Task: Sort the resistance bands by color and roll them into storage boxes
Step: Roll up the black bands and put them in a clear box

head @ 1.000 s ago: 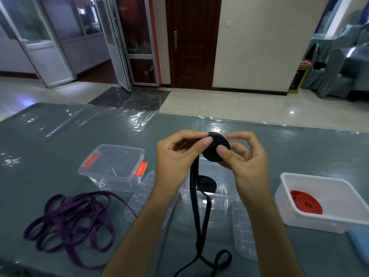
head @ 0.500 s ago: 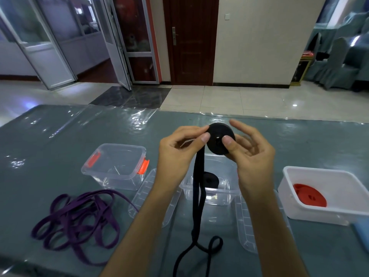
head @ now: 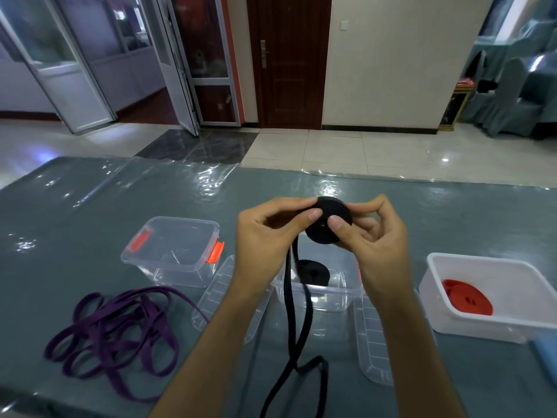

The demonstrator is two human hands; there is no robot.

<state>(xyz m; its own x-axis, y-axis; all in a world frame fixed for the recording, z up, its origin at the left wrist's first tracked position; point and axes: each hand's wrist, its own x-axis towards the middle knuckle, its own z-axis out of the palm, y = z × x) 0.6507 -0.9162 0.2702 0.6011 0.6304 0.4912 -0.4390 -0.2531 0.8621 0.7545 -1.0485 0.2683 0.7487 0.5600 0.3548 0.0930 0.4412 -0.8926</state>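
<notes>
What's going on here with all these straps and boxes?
A person is rolling up a black band, pinching the roll between both hands while its loose tail hangs to the table. One finished black roll sits in the middle clear box, a red roll in the white box, and purple bands lie loose at left.

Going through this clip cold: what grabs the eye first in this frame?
Both hands, left hand and right hand, pinch a half-rolled black band at centre, its loose tail hanging to the table. Below them a clear box holds a finished black roll. A tangled purple band lies left; a red roll sits in the white box right.
</notes>
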